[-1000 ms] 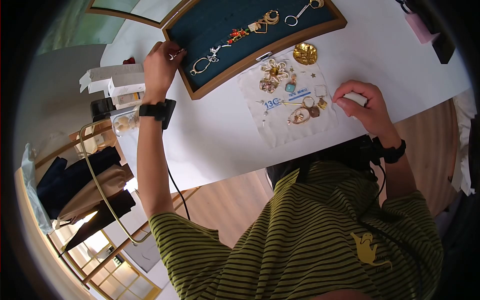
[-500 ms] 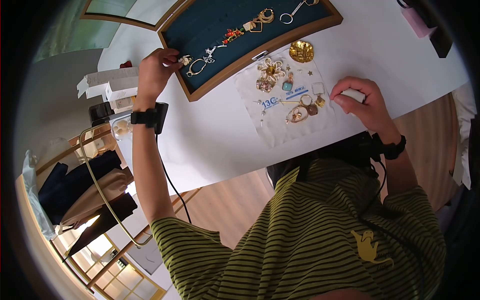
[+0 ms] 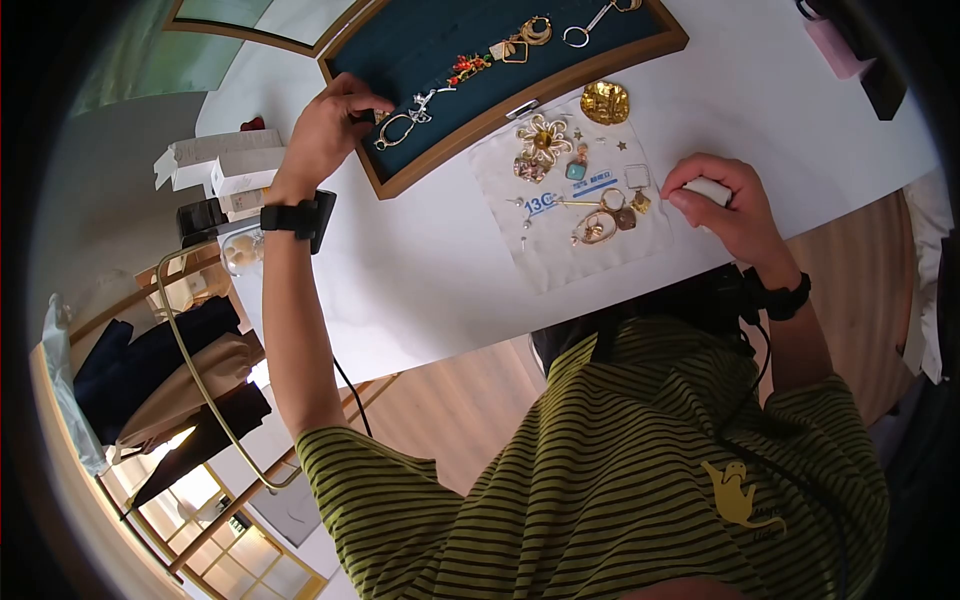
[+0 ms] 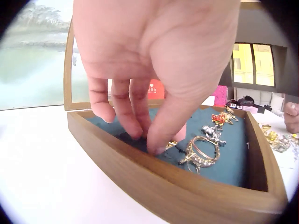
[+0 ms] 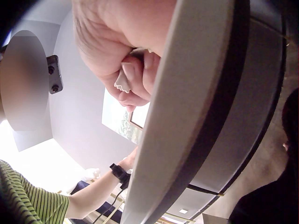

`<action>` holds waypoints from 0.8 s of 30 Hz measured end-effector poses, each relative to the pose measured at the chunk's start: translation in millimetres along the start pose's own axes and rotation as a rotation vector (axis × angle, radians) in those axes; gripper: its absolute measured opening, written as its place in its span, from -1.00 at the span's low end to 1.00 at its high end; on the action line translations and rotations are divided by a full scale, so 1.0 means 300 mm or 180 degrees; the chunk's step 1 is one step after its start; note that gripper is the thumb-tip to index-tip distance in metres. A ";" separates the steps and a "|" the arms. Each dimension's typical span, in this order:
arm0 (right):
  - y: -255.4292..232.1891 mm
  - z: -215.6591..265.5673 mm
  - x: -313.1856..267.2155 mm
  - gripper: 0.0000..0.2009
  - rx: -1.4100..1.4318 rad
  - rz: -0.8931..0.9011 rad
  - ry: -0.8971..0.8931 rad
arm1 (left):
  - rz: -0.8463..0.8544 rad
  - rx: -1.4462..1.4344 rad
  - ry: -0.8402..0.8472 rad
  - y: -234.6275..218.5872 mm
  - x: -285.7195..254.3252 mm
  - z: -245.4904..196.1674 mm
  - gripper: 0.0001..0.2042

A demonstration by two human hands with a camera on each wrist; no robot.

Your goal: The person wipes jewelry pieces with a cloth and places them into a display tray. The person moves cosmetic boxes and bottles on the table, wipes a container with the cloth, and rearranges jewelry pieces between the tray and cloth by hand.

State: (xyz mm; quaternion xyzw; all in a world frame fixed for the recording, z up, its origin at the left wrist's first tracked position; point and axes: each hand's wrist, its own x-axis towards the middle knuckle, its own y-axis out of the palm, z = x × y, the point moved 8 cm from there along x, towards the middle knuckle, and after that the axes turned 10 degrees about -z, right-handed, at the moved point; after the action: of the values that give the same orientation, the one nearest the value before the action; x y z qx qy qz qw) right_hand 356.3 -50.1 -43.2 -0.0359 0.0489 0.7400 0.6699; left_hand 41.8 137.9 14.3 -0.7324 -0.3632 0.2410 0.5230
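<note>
My left hand (image 3: pixel 328 128) reaches over the near left corner of a wooden jewelry box (image 3: pixel 420 172) lined in dark teal. Between thumb and fingertips it pinches a small gold jewelry piece (image 4: pixel 172 144), mostly hidden by the fingers, low over the lining. Just beside it lie a jewelled gold bangle (image 4: pixel 202 161) and a silver ornament (image 4: pixel 213 134). Beyond those is a red-flowered piece (image 3: pixel 468 68). My right hand (image 3: pixel 728 205) stays by the table's front edge, fingers curled round a white folded cloth (image 3: pixel 708 190), whose zigzag edge shows in the right wrist view.
A white printed cloth (image 3: pixel 555 270) on the table bears a flower brooch (image 3: pixel 543 142), earrings and other jewelry. A crumpled gold dish (image 3: pixel 605 103) sits at its top. White cartons (image 3: pixel 245 170) stand left of the box, and a clothes rack (image 3: pixel 190 360) is beyond the table edge.
My left hand first drew slightly left with the small piece at the box's corner, then moved right and inward over the lining. My right hand keeps its grip on the cloth.
</note>
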 end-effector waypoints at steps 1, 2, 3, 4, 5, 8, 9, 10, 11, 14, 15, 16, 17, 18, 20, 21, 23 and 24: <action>-0.001 -0.002 -0.001 -0.92 0.0007 0.0006 0.0013 | 0.0016 0.0043 0.0052 0.003 0.003 0.005 -0.62; -0.002 -0.004 -0.003 -0.92 0.0015 0.0008 0.0028 | 0.0017 0.0041 0.0060 -0.002 0.008 -0.003 -0.62; -0.002 -0.003 -0.004 -0.92 0.0013 -0.0001 0.0027 | 0.0082 0.0169 -0.0066 -0.003 0.010 0.001 -0.65; -0.001 -0.002 -0.004 -0.92 0.0036 -0.0009 0.0028 | 0.0147 0.0297 -0.0193 -0.004 0.012 0.006 -0.67; -0.001 -0.001 -0.004 -0.92 0.0059 -0.0015 0.0030 | 0.0148 0.0297 -0.0189 -0.003 0.011 0.005 -0.67; 0.000 0.002 -0.003 -0.92 0.0014 0.0002 -0.0010 | 0.0043 0.0424 -0.0217 -0.014 0.003 0.024 -0.73; 0.000 0.003 -0.002 -0.92 0.0015 0.0005 -0.0009 | -0.0035 0.0415 -0.0156 -0.020 0.000 0.028 -0.75; 0.000 0.002 -0.001 -0.92 0.0020 0.0017 0.0000 | -0.0115 0.0405 -0.0094 -0.024 -0.003 0.032 -0.78; 0.002 0.001 -0.001 -0.92 0.0025 0.0030 0.0011 | -0.0113 0.0406 -0.0100 -0.021 -0.006 0.035 -0.78; 0.004 0.004 0.000 -0.92 -0.0028 0.0024 -0.0058 | -0.0268 0.0466 -0.0157 -0.032 -0.014 0.046 -0.83; 0.004 0.004 0.000 -0.92 -0.0029 0.0026 -0.0059 | -0.0294 0.0523 -0.0169 -0.035 -0.014 0.047 -0.85; 0.003 0.003 0.000 -0.92 -0.0022 0.0029 -0.0046 | -0.0319 0.0580 -0.0181 -0.038 -0.014 0.048 -0.88; 0.003 0.002 0.001 -0.92 -0.0014 0.0031 -0.0033 | -0.0321 0.0581 -0.0181 -0.037 -0.013 0.057 -0.88; 0.003 0.003 0.001 -0.92 -0.0015 0.0029 -0.0036 | -0.0323 0.0490 -0.0209 -0.035 -0.013 0.077 -0.87; 0.004 0.001 0.000 -0.92 0.0012 0.0033 -0.0003 | -0.0328 0.0399 -0.0231 -0.036 -0.012 0.099 -0.87; 0.004 0.002 0.000 -0.92 0.0011 0.0031 -0.0006 | -0.0336 0.0272 -0.0293 -0.036 -0.012 0.111 -0.88; 0.003 0.002 0.000 -0.92 0.0002 0.0016 -0.0016 | -0.0343 0.0144 -0.0355 -0.039 -0.011 0.131 -0.88; 0.003 0.001 0.000 -0.92 0.0002 0.0018 -0.0016 | -0.0382 -0.0004 -0.0443 -0.045 -0.010 0.146 -0.88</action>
State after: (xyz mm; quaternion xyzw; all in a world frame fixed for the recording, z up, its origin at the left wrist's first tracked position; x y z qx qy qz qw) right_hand 355.4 -50.2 -42.7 -0.0338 0.0475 0.7419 0.6680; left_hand 4.3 164.0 12.2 -0.6911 -0.4421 0.2593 0.5096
